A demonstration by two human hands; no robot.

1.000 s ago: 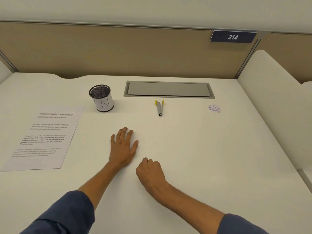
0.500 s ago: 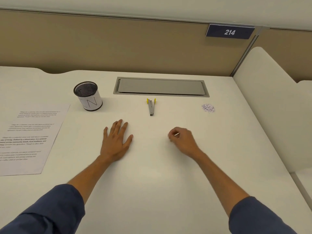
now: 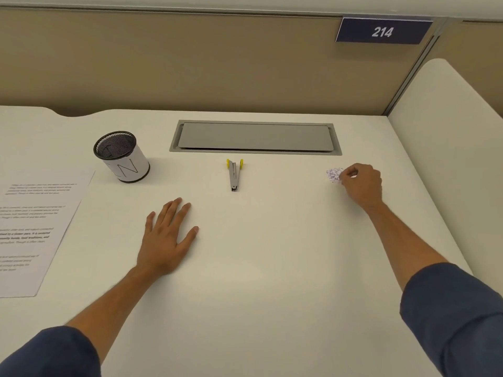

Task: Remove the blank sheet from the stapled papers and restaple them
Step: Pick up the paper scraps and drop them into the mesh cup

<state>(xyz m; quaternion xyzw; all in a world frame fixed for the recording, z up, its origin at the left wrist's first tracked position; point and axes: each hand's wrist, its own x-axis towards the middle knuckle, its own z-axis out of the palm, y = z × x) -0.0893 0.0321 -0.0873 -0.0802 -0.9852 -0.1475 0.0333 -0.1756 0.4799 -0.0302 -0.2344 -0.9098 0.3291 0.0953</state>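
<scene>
A printed sheet (image 3: 35,229) lies flat at the desk's left edge, partly out of frame. A slim grey metal stapling tool with yellow tips (image 3: 234,176) lies in the middle, below the grey hatch. My left hand (image 3: 166,240) rests flat, fingers straight, on the white surface. My right hand (image 3: 359,186) is at the far right with its fingertips pinched together, touching a small heap of loose staples (image 3: 333,174). The staple it pinches is too small to make out here.
A black mesh pen cup (image 3: 121,156) wrapped in white paper stands at the back left. A grey hatch (image 3: 254,137) is set into the desk (image 3: 272,268) at the back. A white side partition (image 3: 449,159) bounds the right.
My right hand travelled from the desk's centre out to the right, pinching a thin staple on the way, and now sits at the staple heap. The left hand stayed flat.
</scene>
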